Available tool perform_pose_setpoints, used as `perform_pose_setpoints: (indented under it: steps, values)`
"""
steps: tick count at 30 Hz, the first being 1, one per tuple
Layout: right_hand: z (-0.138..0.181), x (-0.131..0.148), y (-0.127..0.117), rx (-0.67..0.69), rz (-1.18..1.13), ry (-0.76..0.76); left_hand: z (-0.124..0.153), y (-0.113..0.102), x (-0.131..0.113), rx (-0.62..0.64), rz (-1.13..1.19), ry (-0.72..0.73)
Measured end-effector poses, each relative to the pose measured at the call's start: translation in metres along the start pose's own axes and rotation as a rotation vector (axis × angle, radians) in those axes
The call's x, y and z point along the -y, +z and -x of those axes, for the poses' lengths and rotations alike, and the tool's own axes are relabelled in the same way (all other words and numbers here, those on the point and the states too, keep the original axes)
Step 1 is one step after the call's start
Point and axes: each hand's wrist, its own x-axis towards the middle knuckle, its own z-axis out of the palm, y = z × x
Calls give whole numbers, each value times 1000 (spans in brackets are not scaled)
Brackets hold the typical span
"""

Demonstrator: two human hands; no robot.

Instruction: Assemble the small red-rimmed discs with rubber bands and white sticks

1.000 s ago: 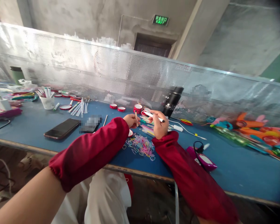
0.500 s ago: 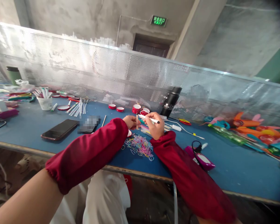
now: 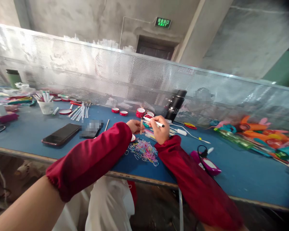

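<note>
My left hand [image 3: 134,126] pinches a thin light-brown wooden stick [image 3: 141,125], held upright over the table. In my right hand [image 3: 161,130] is a white marker [image 3: 153,122] with a black end, gripped like a pen; its tip is at the upper part of the stick, though I cannot tell whether it touches. Just below the hands lies a loose pile of coloured rubber bands [image 3: 145,150]. A white disc with a red rim [image 3: 133,138] shows partly behind my left sleeve. Several thin coloured strips [image 3: 149,134] lie between the hands and the pile.
On the blue table [image 3: 243,173], a phone [image 3: 61,134] and a dark blurred item [image 3: 91,129] lie left. Red tape rolls [image 3: 140,112] and a black bottle [image 3: 175,106] stand behind my hands. A purple device [image 3: 207,163] and orange balloons [image 3: 255,133] are right; a marker cup [image 3: 46,106] stands left.
Both hands keep almost the same position, with the marker still at the stick. The whole view has shifted very slightly.
</note>
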Motion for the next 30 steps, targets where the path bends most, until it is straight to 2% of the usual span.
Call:
perform_pose_setpoints:
  steps: [30]
  values:
    - [1, 3, 0, -31, -40, 9, -1, -1, 2, -21, -76, 33]
